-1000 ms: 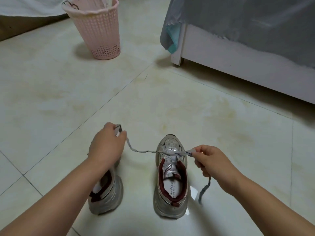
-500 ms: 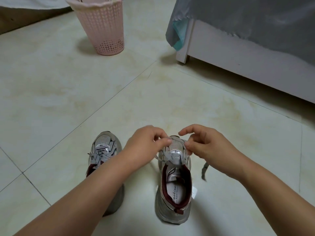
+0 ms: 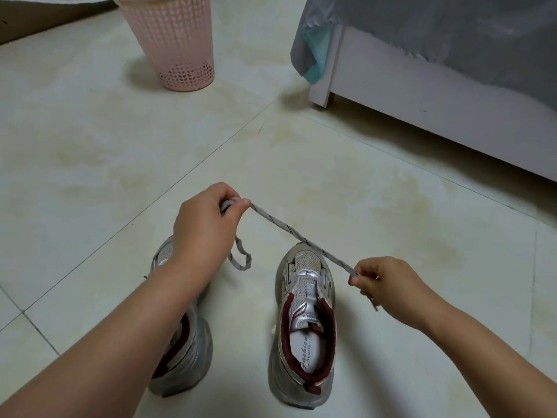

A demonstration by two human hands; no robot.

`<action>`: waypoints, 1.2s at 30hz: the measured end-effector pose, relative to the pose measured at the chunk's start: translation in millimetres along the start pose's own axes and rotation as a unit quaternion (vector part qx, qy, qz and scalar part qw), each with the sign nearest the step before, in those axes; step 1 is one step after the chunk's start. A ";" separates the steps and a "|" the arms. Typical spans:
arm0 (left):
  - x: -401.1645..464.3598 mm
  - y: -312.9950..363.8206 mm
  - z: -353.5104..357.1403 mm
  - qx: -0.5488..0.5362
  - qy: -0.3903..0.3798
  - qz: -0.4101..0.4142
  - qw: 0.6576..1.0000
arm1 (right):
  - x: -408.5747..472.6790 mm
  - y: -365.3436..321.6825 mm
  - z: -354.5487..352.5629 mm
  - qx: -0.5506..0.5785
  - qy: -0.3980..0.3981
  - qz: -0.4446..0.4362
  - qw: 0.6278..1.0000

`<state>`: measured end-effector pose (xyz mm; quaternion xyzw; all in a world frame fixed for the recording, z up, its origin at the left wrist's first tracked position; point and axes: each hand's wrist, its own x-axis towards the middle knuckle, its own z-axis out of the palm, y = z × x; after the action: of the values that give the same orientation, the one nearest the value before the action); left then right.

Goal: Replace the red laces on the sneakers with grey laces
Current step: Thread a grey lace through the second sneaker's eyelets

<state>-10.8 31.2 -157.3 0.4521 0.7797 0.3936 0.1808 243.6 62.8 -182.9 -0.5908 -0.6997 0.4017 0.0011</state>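
Observation:
Two silver sneakers with dark red collars stand on the tiled floor. The right sneaker (image 3: 304, 336) has no lace in its eyelets. The left sneaker (image 3: 180, 351) is mostly hidden under my left forearm. A grey lace (image 3: 298, 236) with dark flecks stretches taut in the air above the right sneaker's toe. My left hand (image 3: 205, 224) pinches one part of it up and to the left, and a loose loop hangs below that hand. My right hand (image 3: 382, 282) pinches the other part low on the right, with a short tail dangling under it.
A pink plastic basket (image 3: 177, 46) stands on the floor at the back left. A white bed frame (image 3: 422, 95) draped with a grey sheet fills the back right. Pale floor tiles (image 3: 120, 152) lie between them and the sneakers.
Both hands were close together over the right sneaker's toe. They have moved apart, the left one up and left, the right one down and right, and the grey lace is pulled taut between them.

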 end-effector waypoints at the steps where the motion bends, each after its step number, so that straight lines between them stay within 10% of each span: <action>1: -0.3 -3.9 3.2 0.044 -0.025 0.001 0.999 | 2.7 2.4 1.1 0.089 0.006 0.020 0.996; 9: -14.1 -34.9 41.6 0.262 -0.228 -0.005 0.938 | 28.0 7.7 18.2 0.462 0.005 0.115 0.880; 20: -55.5 -10.9 107.5 0.220 -0.282 0.033 0.933 | 52.5 9.5 50.6 0.203 0.092 0.028 0.974; 29: -57.1 -12.1 124.1 0.226 -0.271 -0.026 0.935 | 55.3 15.7 63.9 0.223 0.095 0.012 0.970; 36: -45.3 -0.7 130.7 0.395 -0.304 0.099 0.861 | 61.7 16.7 67.4 0.239 0.095 0.037 0.966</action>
<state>96.0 51.5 -242.8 0.6574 0.7276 -0.0887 0.1748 206.7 75.7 -267.1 -0.6343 -0.5580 0.4990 0.1934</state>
